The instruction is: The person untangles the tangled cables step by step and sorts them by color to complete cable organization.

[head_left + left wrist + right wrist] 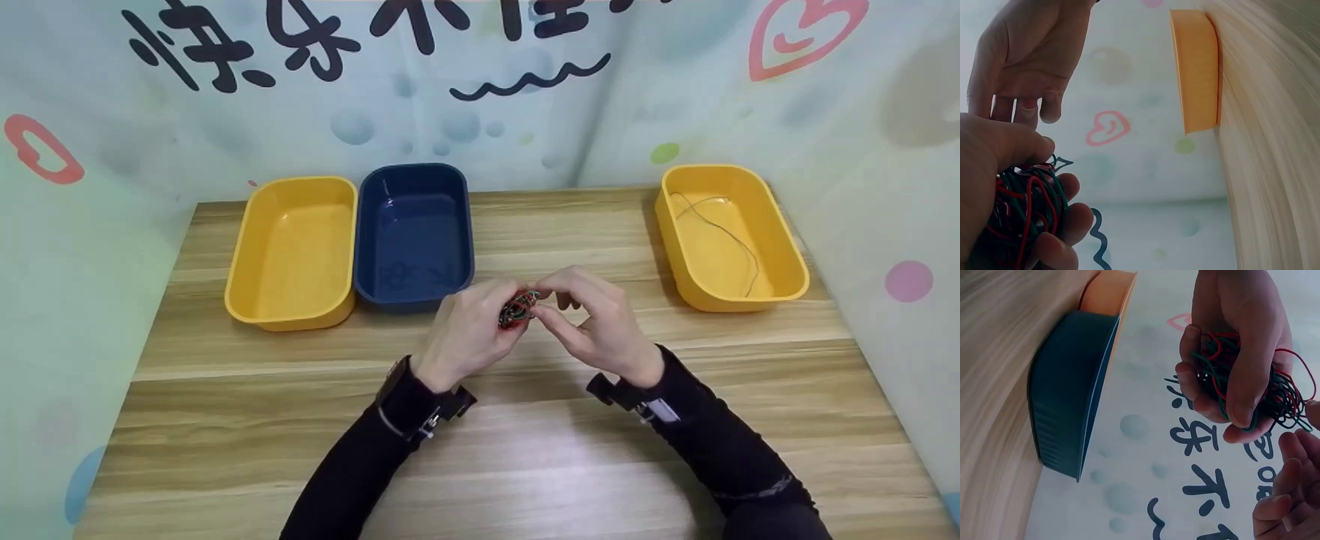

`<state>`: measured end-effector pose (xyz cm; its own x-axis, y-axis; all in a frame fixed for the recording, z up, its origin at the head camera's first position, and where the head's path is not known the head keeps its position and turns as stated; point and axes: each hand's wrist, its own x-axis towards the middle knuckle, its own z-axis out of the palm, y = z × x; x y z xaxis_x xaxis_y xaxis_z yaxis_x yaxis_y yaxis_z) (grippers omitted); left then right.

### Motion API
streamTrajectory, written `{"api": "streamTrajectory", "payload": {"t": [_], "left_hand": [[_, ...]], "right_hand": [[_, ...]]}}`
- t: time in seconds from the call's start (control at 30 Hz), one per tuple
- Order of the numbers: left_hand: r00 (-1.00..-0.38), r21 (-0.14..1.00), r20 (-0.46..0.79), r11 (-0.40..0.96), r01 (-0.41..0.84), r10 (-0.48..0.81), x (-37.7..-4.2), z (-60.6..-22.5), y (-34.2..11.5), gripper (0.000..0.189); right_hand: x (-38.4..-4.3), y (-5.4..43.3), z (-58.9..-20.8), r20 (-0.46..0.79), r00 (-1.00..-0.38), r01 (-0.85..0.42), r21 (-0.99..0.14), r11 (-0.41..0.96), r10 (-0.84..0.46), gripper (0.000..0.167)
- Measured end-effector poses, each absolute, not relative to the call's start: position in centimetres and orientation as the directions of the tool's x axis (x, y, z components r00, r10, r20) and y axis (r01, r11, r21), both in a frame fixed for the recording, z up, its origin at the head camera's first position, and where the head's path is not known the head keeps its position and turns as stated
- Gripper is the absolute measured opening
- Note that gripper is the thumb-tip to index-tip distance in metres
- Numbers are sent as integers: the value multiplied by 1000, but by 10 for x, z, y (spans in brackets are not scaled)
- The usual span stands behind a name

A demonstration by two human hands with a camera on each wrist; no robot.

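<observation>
Black on black here, both sides! Left sleeve point(337, 474) dark, snug, plain; right sleeve point(724, 442) just as dark, faint pale streak point(771, 490) crossing it toward elbow, cloth bulging beyond. Past sleeves, left hand point(469, 326) and right hand point(598, 324), both bare! And there's gear: black strap point(406, 397) on left, thin pale line point(391, 422) along edge, metal clip point(429, 427), stubby black camera point(459, 403). Right side answers with matching camera point(600, 388), shiny clasp point(643, 411), small whitish label point(663, 410) popping against black.
</observation>
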<state>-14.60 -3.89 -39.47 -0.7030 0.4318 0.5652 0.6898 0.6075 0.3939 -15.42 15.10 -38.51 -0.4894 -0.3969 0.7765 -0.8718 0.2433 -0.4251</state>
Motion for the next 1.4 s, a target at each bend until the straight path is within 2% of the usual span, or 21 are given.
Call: {"api": "streamTrajectory", "payload": {"t": [0.13,0.27,0.4,0.8,1.03,1.17,1.4], "left_hand": [[-701,393,564,604,693,437,-146,-395,-39,18],[-707,411,548,592,693,447,-148,-396,-40,17],[-720,460,523,560,689,456,-150,-395,-42,16],[-722,528,500,493,691,478,-157,-393,-49,14],[-739,541,486,503,674,467,-158,-391,-52,11],[-749,564,462,495,661,475,-158,-388,-55,13],[-783,664,404,437,607,473,-160,-384,-58,15]], "right_hand": [[-154,150,-385,766,-509,-860,-457,225,-391,15],[-153,151,-385,746,-540,-841,-496,216,-389,18],[-152,152,-385,739,-542,-839,-502,211,-400,20],[-152,155,-383,706,-532,-846,-467,257,-469,6],[-151,157,-381,699,-554,-832,-489,262,-452,11],[-152,159,-380,701,-562,-826,-501,258,-438,8],[-155,161,-380,694,-579,-815,-503,287,-427,12]]}}
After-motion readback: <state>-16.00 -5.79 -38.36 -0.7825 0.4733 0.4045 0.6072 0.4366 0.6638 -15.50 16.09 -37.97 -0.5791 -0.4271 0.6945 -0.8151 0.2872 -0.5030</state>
